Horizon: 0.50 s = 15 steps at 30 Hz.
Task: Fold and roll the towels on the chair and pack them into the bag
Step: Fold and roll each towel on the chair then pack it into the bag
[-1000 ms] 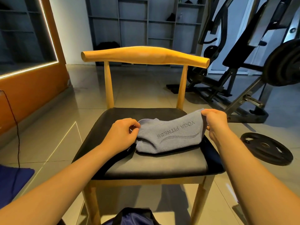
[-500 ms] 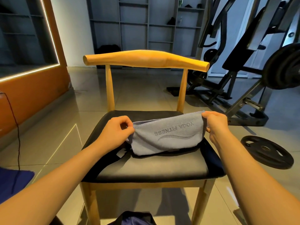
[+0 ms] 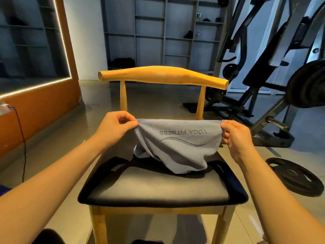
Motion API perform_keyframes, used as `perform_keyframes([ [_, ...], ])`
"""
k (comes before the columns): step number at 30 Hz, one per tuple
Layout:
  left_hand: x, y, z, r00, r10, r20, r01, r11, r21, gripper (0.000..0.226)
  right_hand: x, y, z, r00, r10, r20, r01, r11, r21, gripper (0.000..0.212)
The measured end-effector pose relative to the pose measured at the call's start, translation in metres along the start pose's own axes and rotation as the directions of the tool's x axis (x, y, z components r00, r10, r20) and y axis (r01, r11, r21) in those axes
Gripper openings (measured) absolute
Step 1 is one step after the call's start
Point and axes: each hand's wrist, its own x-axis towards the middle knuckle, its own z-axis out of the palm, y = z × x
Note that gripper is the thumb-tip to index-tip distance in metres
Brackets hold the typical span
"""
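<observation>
The grey-blue towel (image 3: 177,145) hangs between my hands above the chair seat (image 3: 158,191). Its top hem is stretched level, its printed lettering reads upside down to me, and its lower part sags in a twisted bunch onto a dark cloth (image 3: 233,182) spread over the seat. I cannot tell what that cloth is. My left hand (image 3: 114,127) pinches one top corner between thumb and fingertips, and my right hand (image 3: 235,136) pinches the other, fingers curled round the hem. Both holds sit right at the corners, so I judge a slip on either side would drop the towel into a heap. The twist at the bottom could also carry a skew into the first fold unless I shake it out. If I lift, the bunched end may drag the dark cloth along, since the two touch. The backrest (image 3: 163,75) stands close behind the hem and limits any push forward. There is free air above the seat toward me, and the front of the seat is bare enough to lay the towel flat. A weight plate (image 3: 295,176) lies on the floor near the chair's right side, with machine frames beyond it, so the open floor to the left is the better side to swing toward.
</observation>
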Motion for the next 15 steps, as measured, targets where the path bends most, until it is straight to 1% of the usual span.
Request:
perform_keyframes([
  [3,0.013,0.008,-0.020,0.999,0.034,0.015,-0.036,0.991,0.127,0.004,-0.007,-0.022,-0.002,0.990,-0.081,0.118,0.089,0.994,-0.059,0.011],
  [4,0.018,0.012,-0.028,0.999,0.049,0.010,-0.050,0.987,0.153,0.005,-0.011,-0.032,-0.001,0.981,-0.104,0.163,0.113,0.992,-0.050,0.012],
  [5,0.023,0.017,-0.035,0.998,0.062,-0.002,-0.061,0.984,0.166,0.005,-0.016,-0.043,-0.001,0.967,-0.124,0.221,0.130,0.991,-0.014,0.013],
  [7,0.032,0.029,-0.049,0.995,0.089,-0.037,-0.082,0.984,0.156,0.006,-0.026,-0.067,-0.001,0.915,-0.166,0.368,0.134,0.985,0.112,0.015],
  [9,0.038,0.042,-0.060,0.990,0.123,-0.072,-0.113,0.985,0.127,0.005,-0.030,-0.091,0.001,0.842,-0.194,0.503,0.085,0.969,0.230,0.011],
  [10,0.041,0.048,-0.065,0.987,0.135,-0.089,-0.124,0.986,0.111,0.005,-0.029,-0.101,0.004,0.824,-0.202,0.529,0.074,0.964,0.254,0.009],
  [11,0.043,0.053,-0.069,0.984,0.140,-0.107,-0.130,0.987,0.093,0.006,-0.027,-0.109,0.008,0.832,-0.214,0.511,0.088,0.961,0.260,0.009],
  [13,0.048,0.064,-0.077,0.982,0.133,-0.136,-0.127,0.990,0.056,0.007,-0.021,-0.124,0.017,0.903,-0.238,0.357,0.168,0.962,0.218,0.017],
  [14,0.051,0.068,-0.081,0.980,0.134,-0.145,-0.130,0.991,0.041,0.009,-0.019,-0.131,0.021,0.922,-0.249,0.296,0.197,0.961,0.195,0.020],
  [15,0.055,0.071,-0.084,0.979,0.140,-0.149,-0.136,0.990,0.033,0.011,-0.018,-0.138,0.025,0.920,-0.259,0.293,0.215,0.961,0.175,0.022],
])
